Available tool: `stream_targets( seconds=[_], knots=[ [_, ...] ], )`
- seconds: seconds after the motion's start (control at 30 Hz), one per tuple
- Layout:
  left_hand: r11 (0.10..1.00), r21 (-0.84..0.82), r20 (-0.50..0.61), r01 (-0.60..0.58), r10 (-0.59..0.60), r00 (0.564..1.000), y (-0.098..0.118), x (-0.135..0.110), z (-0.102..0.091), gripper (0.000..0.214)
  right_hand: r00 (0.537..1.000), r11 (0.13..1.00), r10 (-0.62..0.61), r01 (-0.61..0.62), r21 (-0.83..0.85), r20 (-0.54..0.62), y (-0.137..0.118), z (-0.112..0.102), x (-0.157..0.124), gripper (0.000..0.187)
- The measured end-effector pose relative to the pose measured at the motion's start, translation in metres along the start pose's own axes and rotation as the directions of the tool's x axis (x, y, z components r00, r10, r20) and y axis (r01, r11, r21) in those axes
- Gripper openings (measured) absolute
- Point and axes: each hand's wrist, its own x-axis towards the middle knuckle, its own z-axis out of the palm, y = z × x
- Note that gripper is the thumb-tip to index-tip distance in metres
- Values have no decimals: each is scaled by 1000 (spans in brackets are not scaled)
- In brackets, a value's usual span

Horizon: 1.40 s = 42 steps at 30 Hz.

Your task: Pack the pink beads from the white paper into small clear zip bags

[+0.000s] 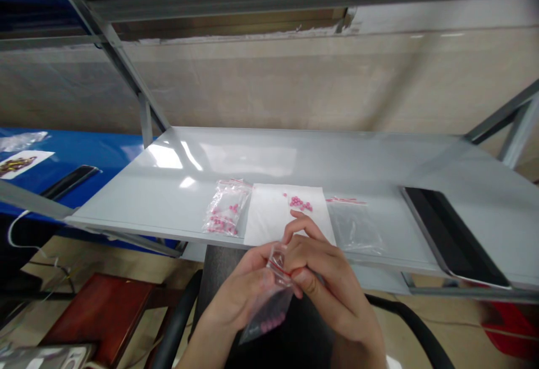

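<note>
Both hands hold a small clear zip bag (273, 301) with a red seal line, in front of the table edge. Several pink beads (273, 322) lie at its bottom. My left hand (244, 285) grips the bag's upper left side between thumb and fingers. At the upper right, my right hand (320, 273) pinches the bag by the red line, its index finger raised. Beyond the hands, a white paper sheet (265, 217) carries a cluster of loose pink beads (300, 203). Left of the sheet lies a zip bag of pink beads (225, 212).
Flat clear zip bags (356, 226) lie right of the sheet. A dark tablet (452, 234) rests at the right of the grey table (374, 161). To the left stand a blue table (113, 147) and a red-brown stool (99, 313). A metal beam (252, 1) runs overhead.
</note>
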Motion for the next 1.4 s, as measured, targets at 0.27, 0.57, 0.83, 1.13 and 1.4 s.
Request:
stream_targets(
  seconds=[0.27,0.57,0.83,1.13,1.4],
  knots=[
    [997,72,47,-23,20,999,0,2,2,50,998,998,61,-61,31,0,-1,0,-2,35],
    [999,21,-15,-45,45,999,0,-3,1,49,997,997,72,-72,35,-23,0,-2,-2,30],
    [936,279,-59,-212,238,970,24,-5,1,55,898,989,104,-49,137,-428,1,-2,-8,24],
    [403,819,155,-409,530,833,88,20,-8,47,914,987,113,-149,-64,-391,7,-8,-9,14],
    [-154,946,323,-286,366,873,115,66,-17,39,965,933,162,-218,-287,-205,10,-11,-7,13]
  ],
)
